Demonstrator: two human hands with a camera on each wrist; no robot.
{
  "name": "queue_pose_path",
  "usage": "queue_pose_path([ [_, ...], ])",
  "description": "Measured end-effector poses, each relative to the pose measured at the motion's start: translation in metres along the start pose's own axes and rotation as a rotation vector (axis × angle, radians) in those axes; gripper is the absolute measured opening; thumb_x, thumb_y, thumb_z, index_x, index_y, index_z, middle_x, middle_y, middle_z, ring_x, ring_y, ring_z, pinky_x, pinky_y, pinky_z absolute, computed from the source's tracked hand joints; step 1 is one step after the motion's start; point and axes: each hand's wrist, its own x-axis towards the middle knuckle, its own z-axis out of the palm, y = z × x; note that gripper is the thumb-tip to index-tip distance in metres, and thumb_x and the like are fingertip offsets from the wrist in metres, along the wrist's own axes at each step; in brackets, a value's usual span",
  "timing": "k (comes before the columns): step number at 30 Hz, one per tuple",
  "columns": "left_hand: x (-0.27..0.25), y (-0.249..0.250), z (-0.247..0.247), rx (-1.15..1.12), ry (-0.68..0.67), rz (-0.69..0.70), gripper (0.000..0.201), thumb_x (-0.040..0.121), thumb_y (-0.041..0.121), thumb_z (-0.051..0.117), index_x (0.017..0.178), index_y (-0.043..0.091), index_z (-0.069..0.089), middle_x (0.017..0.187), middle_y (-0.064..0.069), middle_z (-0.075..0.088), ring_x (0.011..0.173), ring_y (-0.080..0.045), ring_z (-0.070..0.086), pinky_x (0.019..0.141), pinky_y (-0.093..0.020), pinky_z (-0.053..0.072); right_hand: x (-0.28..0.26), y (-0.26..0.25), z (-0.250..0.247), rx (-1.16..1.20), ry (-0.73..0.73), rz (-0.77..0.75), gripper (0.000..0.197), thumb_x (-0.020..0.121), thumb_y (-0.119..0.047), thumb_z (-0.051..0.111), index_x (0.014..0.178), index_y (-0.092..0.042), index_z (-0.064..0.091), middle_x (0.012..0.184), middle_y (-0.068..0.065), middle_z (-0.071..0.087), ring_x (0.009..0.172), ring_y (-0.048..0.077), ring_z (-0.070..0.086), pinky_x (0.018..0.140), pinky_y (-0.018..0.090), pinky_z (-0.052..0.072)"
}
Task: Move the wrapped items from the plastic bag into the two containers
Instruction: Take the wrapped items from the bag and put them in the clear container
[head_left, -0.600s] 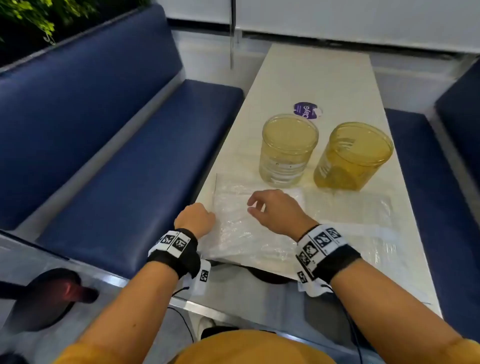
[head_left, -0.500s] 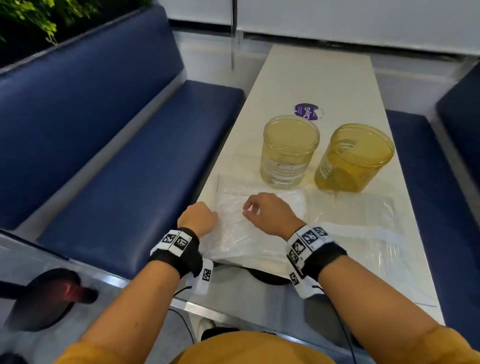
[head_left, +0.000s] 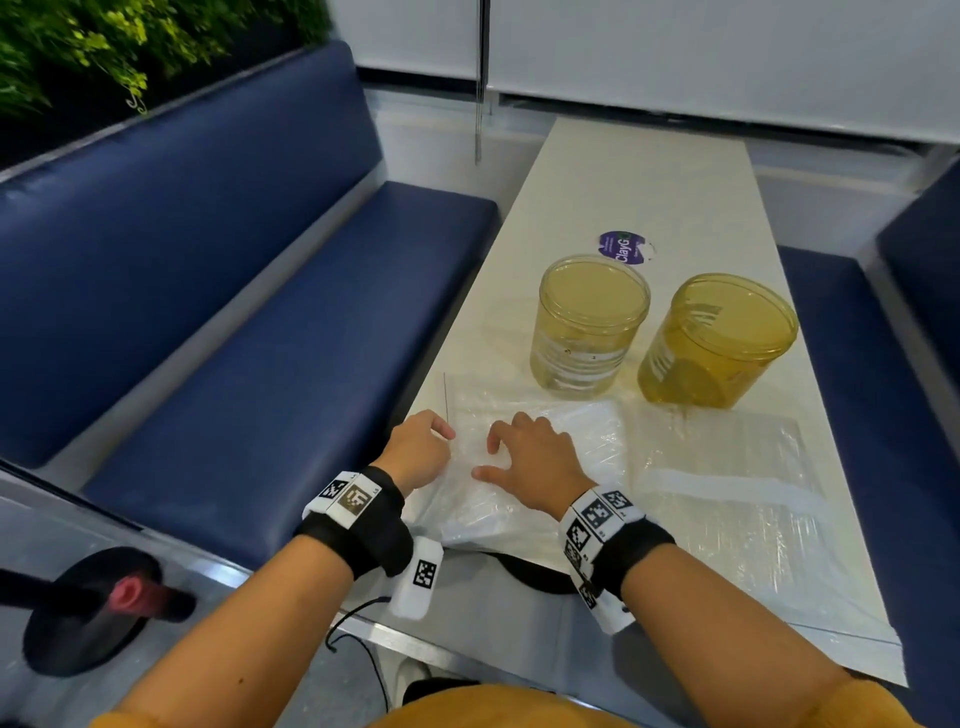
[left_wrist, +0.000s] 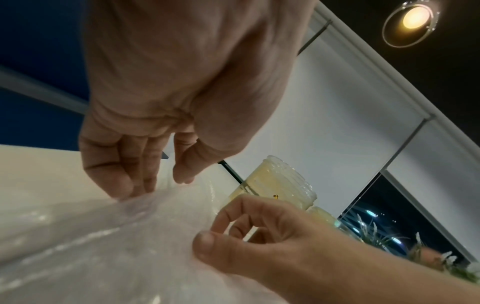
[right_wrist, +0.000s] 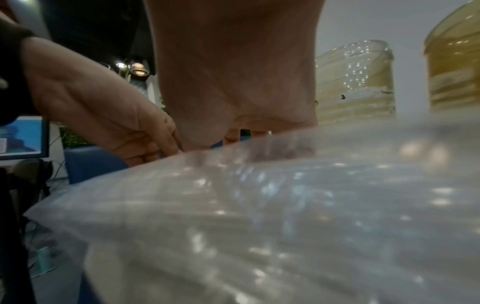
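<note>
Head view, lower centre of the frame: a clear plastic bag (head_left: 530, 467) lies flat on a long pale table (head_left: 649, 182), its near edge overhanging the table end. The wrapped items inside show only as whitish, crinkled shapes; I cannot count them. Left hand (head_left: 418, 447) pinches the film at the bag's left edge, fingers and thumb curled on it. Right hand (head_left: 530, 460) sits beside it on the bag, fingers bent and thumb spread; whether it actually grips the film I cannot tell. Two yellowish clear containers (head_left: 592, 322) stand open just beyond the bag, upper right of centre, side by side.

The film looks thin, limp and slippery, so it probably slides and bunches rather than lifts as one piece; the loose edge at the left seems the best place to hold while the other hand reaches in. The contents appear light.

Blue padded benches (head_left: 234, 312) run along both sides. A purple round sticker (head_left: 623, 247) lies behind the containers. White blinds (head_left: 727, 62) fill the top; green foliage (head_left: 104, 47) sits upper left.
</note>
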Motion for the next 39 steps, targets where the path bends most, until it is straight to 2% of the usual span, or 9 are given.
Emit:
queue_pose_path([
  [3, -0.005, 0.001, -0.001, -0.048, -0.024, 0.033, 0.029, 0.098, 0.000, 0.040, 0.104, 0.018, 0.062, 0.113, -0.012, 0.066, 0.079, -0.019, 0.061, 0.063, -0.023, 0.049, -0.002, -0.011, 0.006, -0.100, 0.063, -0.071, 0.023, 0.100, -0.044, 0.051, 0.112, -0.027, 0.062, 0.119, 0.000, 0.056, 0.111, 0.024, 0.052, 0.090, 0.041, 0.042],
  [8, -0.012, 0.002, -0.010, -0.038, -0.044, 0.101, 0.031, 0.100, 0.000, 0.041, 0.112, 0.019, 0.062, 0.114, -0.004, 0.062, 0.089, -0.019, 0.064, 0.066, -0.020, 0.048, -0.008, -0.018, 0.006, -0.172, 0.127, -0.127, 0.022, 0.107, -0.028, 0.040, 0.122, -0.018, 0.054, 0.123, 0.002, 0.053, 0.113, 0.026, 0.050, 0.089, 0.040, 0.040],
  [13, -0.022, 0.010, -0.031, -0.116, 0.056, 0.233, 0.031, 0.099, -0.002, 0.043, 0.109, 0.019, 0.063, 0.109, 0.003, 0.071, 0.095, -0.017, 0.063, 0.076, -0.020, 0.046, -0.017, -0.016, -0.025, 0.177, 0.322, -0.162, 0.013, 0.107, -0.023, 0.041, 0.101, -0.016, 0.051, 0.105, 0.000, 0.048, 0.095, 0.022, 0.047, 0.078, 0.040, 0.045],
  [17, -0.032, 0.030, -0.046, -0.155, 0.154, 0.327, 0.006, 0.099, 0.028, 0.063, 0.103, 0.025, 0.063, 0.100, 0.008, 0.072, 0.088, -0.016, 0.068, 0.075, -0.028, 0.053, -0.023, -0.003, -0.045, 0.566, 0.492, -0.226, 0.012, 0.103, -0.012, 0.047, 0.092, -0.015, 0.047, 0.093, -0.004, 0.045, 0.085, 0.015, 0.045, 0.075, 0.024, 0.040],
  [19, -0.036, 0.041, -0.050, -0.111, 0.187, 0.325, 0.022, 0.092, 0.046, 0.069, 0.096, 0.025, 0.064, 0.096, 0.010, 0.070, 0.088, -0.012, 0.066, 0.074, -0.031, 0.055, -0.028, -0.001, -0.050, 0.622, 0.551, -0.236, 0.010, 0.104, -0.009, 0.046, 0.095, -0.013, 0.047, 0.094, -0.003, 0.046, 0.088, 0.010, 0.046, 0.078, 0.018, 0.038],
  [27, -0.054, 0.086, -0.032, -0.020, 0.268, 0.415, 0.020, 0.088, 0.026, 0.070, 0.070, 0.017, 0.066, 0.088, 0.003, 0.071, 0.065, -0.009, 0.057, 0.060, -0.024, 0.045, -0.043, -0.001, -0.051, 0.749, 0.586, -0.187, 0.014, 0.103, -0.020, 0.043, 0.091, -0.018, 0.051, 0.086, -0.003, 0.056, 0.080, 0.015, 0.053, 0.069, 0.032, 0.046],
  [31, -0.062, 0.098, -0.025, -0.016, 0.231, 0.448, 0.021, 0.096, 0.035, 0.064, 0.081, 0.020, 0.068, 0.096, 0.008, 0.069, 0.084, -0.015, 0.066, 0.076, -0.033, 0.056, -0.046, -0.002, -0.081, 0.645, 0.678, -0.191, 0.012, 0.102, -0.031, 0.052, 0.094, -0.023, 0.054, 0.084, -0.007, 0.057, 0.079, 0.013, 0.055, 0.068, 0.027, 0.045],
  [36, -0.075, 0.112, -0.029, -0.151, 0.071, 0.459, 0.029, 0.105, 0.037, 0.052, 0.097, 0.016, 0.071, 0.091, 0.001, 0.074, 0.073, -0.010, 0.065, 0.059, -0.019, 0.051, -0.045, -0.005, -0.116, 0.541, 0.602, -0.217, 0.033, 0.099, -0.042, 0.055, 0.077, -0.018, 0.061, 0.068, -0.004, 0.056, 0.067, 0.013, 0.051, 0.060, 0.027, 0.040],
  [39, -0.081, 0.117, -0.027, -0.369, -0.070, 0.392, 0.032, 0.106, 0.034, 0.051, 0.098, 0.011, 0.073, 0.091, 0.002, 0.075, 0.078, -0.007, 0.068, 0.060, -0.013, 0.053, -0.047, -0.003, -0.123, 0.603, 0.518, -0.174, 0.039, 0.102, -0.040, 0.052, 0.075, -0.014, 0.064, 0.059, -0.010, 0.051, 0.059, 0.006, 0.046, 0.056, 0.017, 0.034],
])
